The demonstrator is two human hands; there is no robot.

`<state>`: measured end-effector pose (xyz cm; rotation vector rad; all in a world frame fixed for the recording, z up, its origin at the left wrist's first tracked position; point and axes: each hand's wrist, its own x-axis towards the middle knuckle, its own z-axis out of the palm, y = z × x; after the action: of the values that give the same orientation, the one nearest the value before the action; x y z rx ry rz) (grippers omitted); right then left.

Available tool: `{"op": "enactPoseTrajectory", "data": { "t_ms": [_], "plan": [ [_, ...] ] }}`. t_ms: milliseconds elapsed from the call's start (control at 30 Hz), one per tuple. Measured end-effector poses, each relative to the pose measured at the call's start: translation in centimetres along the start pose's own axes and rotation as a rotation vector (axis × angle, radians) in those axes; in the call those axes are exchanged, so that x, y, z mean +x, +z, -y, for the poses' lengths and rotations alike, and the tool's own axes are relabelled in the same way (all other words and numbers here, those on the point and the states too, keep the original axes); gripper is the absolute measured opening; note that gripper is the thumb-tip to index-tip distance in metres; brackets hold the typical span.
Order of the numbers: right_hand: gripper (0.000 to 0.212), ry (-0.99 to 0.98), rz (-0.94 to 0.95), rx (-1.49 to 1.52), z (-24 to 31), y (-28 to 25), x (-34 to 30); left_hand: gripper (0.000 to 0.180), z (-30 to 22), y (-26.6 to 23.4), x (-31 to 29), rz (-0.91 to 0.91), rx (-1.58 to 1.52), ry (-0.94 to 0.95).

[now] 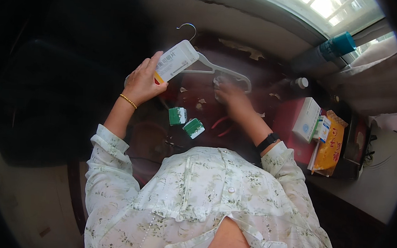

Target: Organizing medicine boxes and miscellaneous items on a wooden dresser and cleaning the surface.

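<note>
My left hand [144, 78] is closed around a white medicine box [179, 60] with a yellow and red end, held up and tilted above the dark red table. Behind the box lies a white plastic hanger [227, 70] with a metal hook, partly covered by it. My right hand [230, 93] is on the table by the hanger's right arm, its fingers smeared by motion. Something whitish [217, 82] shows at its fingertips, too blurred to name. Nearer to me are two small green-and-white boxes [177, 116], [194, 128] and a red-handled tool [221, 124].
At the right, a white-and-green box [306, 118], a smaller box [322, 128] and an orange packet [330, 145] sit together. A white-capped bottle [301, 83] and a teal-topped container [340, 45] stand near the window. Pale scraps [200, 104] lie on the tabletop.
</note>
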<state>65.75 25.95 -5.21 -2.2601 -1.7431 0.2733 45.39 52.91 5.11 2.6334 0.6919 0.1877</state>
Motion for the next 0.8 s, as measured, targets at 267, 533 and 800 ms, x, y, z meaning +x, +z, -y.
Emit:
{"op": "enactPoseTrajectory", "data": {
  "t_ms": [267, 533, 800],
  "plan": [
    [0.032, 0.1, -0.482, 0.192, 4.2, -9.9, -2.5, 0.09, -3.3, -1.8, 2.0, -0.115, -0.134, 0.192],
    [0.053, 0.158, -0.833, -0.181, 8.1, -19.9, -7.2, 0.089, -8.0, -4.9, 3.0, -0.155, -0.157, 0.405],
    [0.014, 0.328, -0.743, 0.109, 6.8, -19.3, -12.4, 0.088, -13.8, -6.7, 2.7, -0.12, -0.289, 0.561]
  ]
}}
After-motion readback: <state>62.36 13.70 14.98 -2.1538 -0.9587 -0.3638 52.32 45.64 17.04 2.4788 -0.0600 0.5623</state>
